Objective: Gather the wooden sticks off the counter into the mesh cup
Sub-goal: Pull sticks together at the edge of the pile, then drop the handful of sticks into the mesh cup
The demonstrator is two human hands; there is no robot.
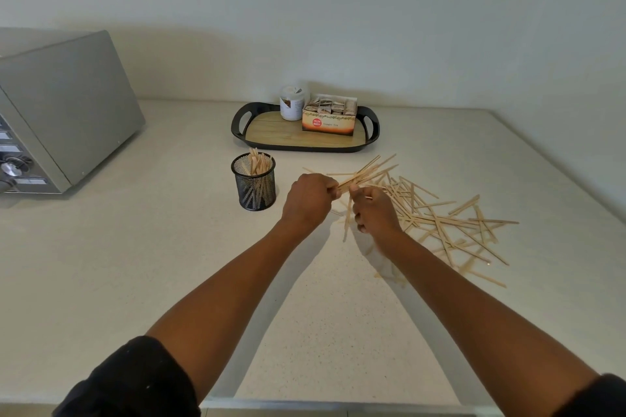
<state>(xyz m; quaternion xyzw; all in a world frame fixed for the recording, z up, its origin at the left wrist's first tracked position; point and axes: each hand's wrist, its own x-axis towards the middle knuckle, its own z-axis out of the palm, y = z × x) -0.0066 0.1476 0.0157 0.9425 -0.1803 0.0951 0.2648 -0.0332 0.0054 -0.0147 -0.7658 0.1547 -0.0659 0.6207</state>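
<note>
From the head view, the left hand (309,197) is gripping a bundle of sticks (367,170) angling up to the right, the right hand (374,210) pinching them too. Loose sticks (450,220) are lying crisscrossed on the counter (169,247) (right of the hands); the mesh cup (254,186) is standing left, sticks upright inside.

A single head-worn view looks forward and down over the counter (135,264) from its near edge toward the far wall, close above both forearms.

Pale counter (135,281), sticks (450,223) (scattered), mesh cup (254,188), tray (238,125), microwave (61,112)
</note>
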